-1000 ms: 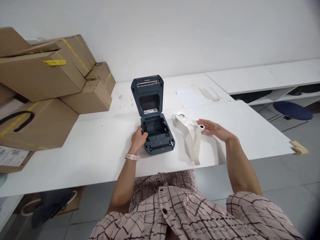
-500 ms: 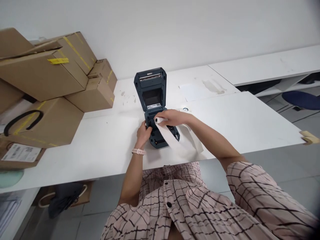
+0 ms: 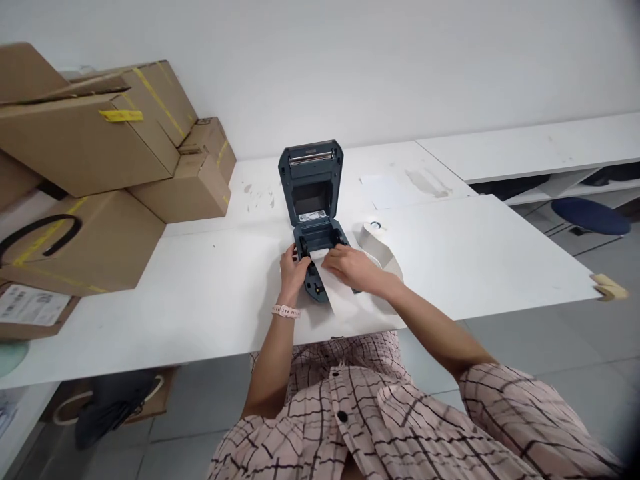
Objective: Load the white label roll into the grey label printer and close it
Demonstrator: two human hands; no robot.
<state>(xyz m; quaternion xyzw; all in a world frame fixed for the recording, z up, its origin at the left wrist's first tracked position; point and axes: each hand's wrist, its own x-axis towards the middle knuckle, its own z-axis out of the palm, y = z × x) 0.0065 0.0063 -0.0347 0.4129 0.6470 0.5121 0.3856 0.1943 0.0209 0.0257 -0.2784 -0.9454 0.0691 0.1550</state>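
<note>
The paper strip [image 3: 339, 293] has come lower, into the open printer [image 3: 316, 230], its tail over the front edge. Your right hand [image 3: 353, 268], fingers bent close together, touches the strip; whether it pinches, I cannot tell. Your left hand [image 3: 294, 272] clasps the printer's side.

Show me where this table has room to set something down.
There is bare table right of the paper roll, toward the tan corner piece, and left, between the cardboard boxes and the left hand. It is crowded around the open printer, where the right hand and paper strip also sit.
</note>
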